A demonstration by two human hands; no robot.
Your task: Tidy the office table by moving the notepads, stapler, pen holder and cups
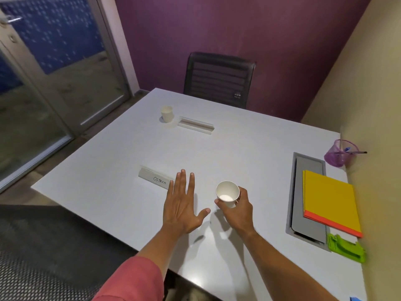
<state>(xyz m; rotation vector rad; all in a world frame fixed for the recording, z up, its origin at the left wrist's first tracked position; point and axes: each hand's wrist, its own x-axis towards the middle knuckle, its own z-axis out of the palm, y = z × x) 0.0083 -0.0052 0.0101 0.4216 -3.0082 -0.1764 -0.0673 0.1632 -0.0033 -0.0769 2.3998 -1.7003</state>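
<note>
White paper cups [227, 194] [166, 113]; white table [249, 148]. Yellow notepads [332, 198], orange-edged, by right edge. Lime-green stapler [346, 247]. Translucent purple pen holder [339, 153]. Pink sleeve [134, 281]. Purple wall [238, 29].

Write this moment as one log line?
right hand: grips paper cup | left hand: open, flat | second cup: far side, untouched

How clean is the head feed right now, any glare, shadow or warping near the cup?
Head view: wide-angle warping bends the table edges. The right hand grips the near cup, whose bottom glares white. Soft shadows fall under both hands; the left hand is spread open. The far cup looks slightly soft.
</note>
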